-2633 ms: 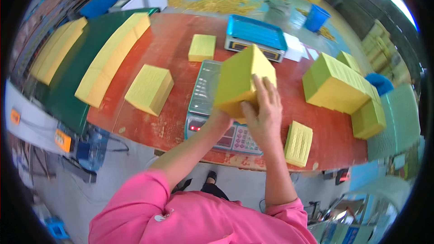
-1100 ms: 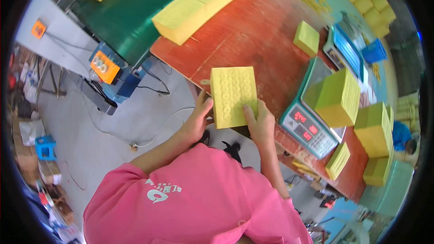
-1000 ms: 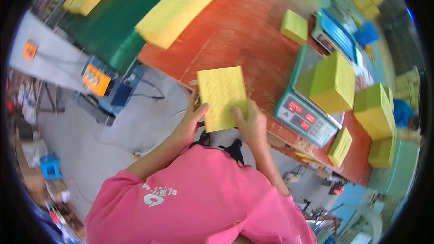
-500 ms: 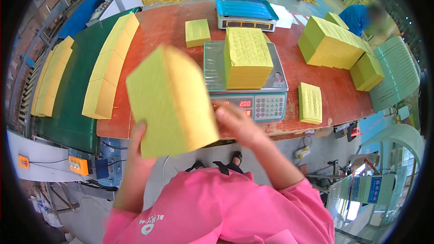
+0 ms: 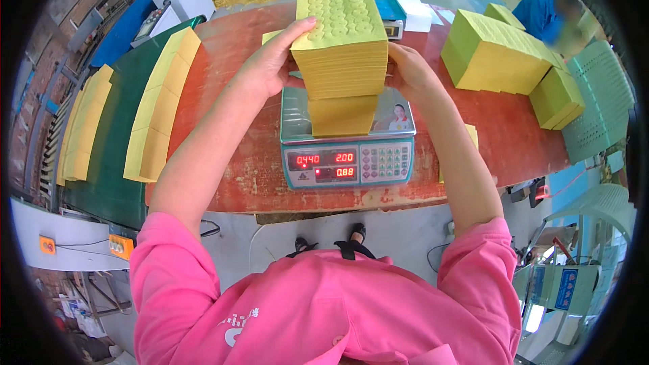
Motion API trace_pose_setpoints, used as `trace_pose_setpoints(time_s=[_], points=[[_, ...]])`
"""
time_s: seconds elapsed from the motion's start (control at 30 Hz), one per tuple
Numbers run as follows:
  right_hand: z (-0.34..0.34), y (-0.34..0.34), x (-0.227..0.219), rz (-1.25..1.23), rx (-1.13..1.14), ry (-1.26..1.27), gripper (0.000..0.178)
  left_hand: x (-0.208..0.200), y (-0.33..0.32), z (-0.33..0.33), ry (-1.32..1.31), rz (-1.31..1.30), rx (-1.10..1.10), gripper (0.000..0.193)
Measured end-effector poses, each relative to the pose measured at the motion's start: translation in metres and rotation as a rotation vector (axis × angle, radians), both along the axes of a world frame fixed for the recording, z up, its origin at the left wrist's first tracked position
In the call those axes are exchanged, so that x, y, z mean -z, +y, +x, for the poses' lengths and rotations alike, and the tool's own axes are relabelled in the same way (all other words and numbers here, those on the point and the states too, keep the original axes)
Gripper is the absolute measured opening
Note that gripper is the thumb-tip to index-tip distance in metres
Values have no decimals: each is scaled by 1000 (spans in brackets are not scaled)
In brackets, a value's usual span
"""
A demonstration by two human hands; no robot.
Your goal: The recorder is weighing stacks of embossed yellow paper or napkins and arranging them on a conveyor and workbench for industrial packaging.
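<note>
Yellow stack of embossed sheets (image 5: 341, 34) is being held up between both hands, directly above a lower yellow stack (image 5: 343, 115) that is sitting on the scale (image 5: 385, 162); whether the two are touching cannot be told. Fingers of the left hand (image 5: 274, 61) are gripping its left side, the right hand's (image 5: 411, 73) its right. Larger yellow blocks (image 5: 497, 51) are standing rightward on the red surface (image 5: 226, 40).

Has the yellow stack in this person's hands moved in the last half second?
Yes. Judged against the scale, the held stack has moved right: it was mostly left of the scale, and is now over another stack standing there.
</note>
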State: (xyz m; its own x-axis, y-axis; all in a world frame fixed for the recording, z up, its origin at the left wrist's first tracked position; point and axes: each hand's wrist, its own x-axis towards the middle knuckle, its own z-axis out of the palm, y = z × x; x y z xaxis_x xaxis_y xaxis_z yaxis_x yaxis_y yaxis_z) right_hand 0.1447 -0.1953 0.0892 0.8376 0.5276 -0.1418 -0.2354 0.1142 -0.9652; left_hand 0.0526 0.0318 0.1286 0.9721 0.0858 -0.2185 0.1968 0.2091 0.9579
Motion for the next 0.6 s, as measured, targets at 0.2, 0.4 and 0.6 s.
trace_pose_setpoints(time_s=[0.2,0.4,0.6], points=[[0,-1,7,-16,3,-11,31,4,-1,0,-3,43,-28,80],[-4,3,13,-1,36,-48,31,1,-5,-6,6,117,-49,81],[-2,-4,21,-48,66,-97,30,10,-1,0,0,193,-15,80]])
